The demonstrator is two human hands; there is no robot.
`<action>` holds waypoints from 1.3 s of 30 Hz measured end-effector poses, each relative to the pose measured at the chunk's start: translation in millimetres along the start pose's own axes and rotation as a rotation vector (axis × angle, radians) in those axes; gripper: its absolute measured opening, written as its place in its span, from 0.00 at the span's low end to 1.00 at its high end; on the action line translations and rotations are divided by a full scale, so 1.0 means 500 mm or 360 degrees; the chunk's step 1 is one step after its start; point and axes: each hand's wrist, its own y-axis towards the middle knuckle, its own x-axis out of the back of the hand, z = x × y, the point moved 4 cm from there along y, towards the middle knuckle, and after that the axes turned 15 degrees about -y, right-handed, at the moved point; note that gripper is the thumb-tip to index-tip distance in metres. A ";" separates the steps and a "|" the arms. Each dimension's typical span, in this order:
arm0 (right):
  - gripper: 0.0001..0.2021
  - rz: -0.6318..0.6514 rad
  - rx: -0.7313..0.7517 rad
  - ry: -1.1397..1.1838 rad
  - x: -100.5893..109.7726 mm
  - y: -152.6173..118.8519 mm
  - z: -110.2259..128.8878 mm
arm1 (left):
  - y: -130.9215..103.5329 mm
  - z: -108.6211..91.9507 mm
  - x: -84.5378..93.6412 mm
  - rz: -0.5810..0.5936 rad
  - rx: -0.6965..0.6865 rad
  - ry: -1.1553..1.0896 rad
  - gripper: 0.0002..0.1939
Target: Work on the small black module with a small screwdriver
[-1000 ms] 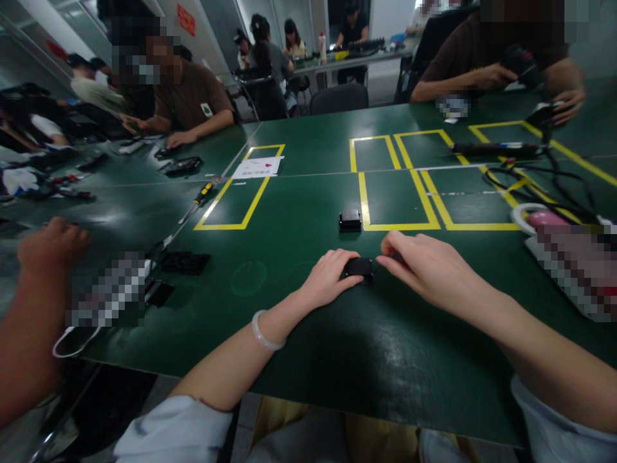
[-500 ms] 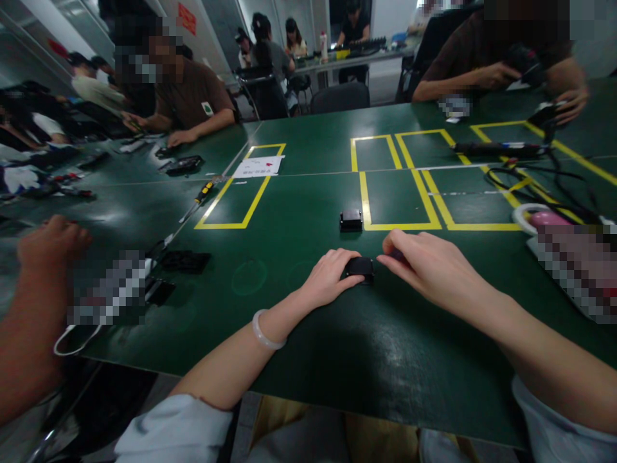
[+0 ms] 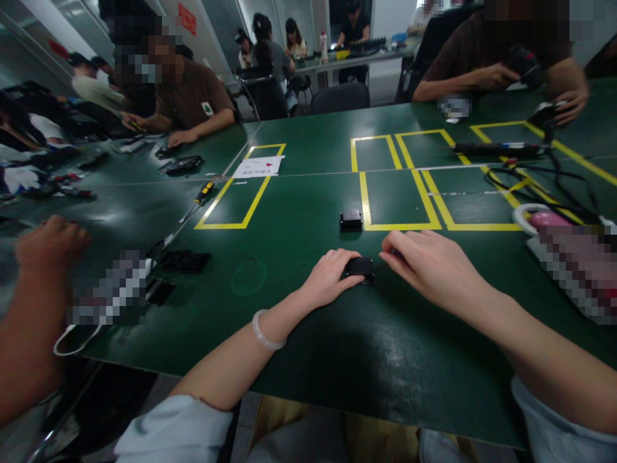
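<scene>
My left hand (image 3: 332,278) grips a small black box-shaped part (image 3: 360,268) on the green table, thumb on the near side and fingers at the far side. Just right of it, my right hand (image 3: 418,257) hovers with curled fingers pressed together; whatever lies inside them is hidden. A second black box-shaped part (image 3: 351,220), much like the first, sits a little farther back, beside the corner of a yellow tape outline. Neither hand touches this one.
Yellow tape rectangles (image 3: 402,226) mark the green table (image 3: 308,360). A yellow-black screwdriver (image 3: 204,191) and a paper sheet (image 3: 259,166) lie left of centre. A co-worker's hand (image 3: 53,243) rests at far left. Black cables (image 3: 544,186) and a pink item (image 3: 549,219) are at right.
My right hand has shifted very slightly, its fingers tilting a little. My left hand and both black parts stay in place.
</scene>
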 end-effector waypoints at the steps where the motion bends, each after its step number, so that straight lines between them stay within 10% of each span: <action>1: 0.05 -0.0013 0.0007 0.0005 -0.001 0.000 0.001 | 0.000 0.000 0.000 -0.0001 -0.0003 0.0003 0.19; 39: 0.08 -0.0059 0.0044 0.0048 0.002 -0.002 0.002 | 0.001 0.000 -0.001 -0.0011 -0.0033 0.0019 0.19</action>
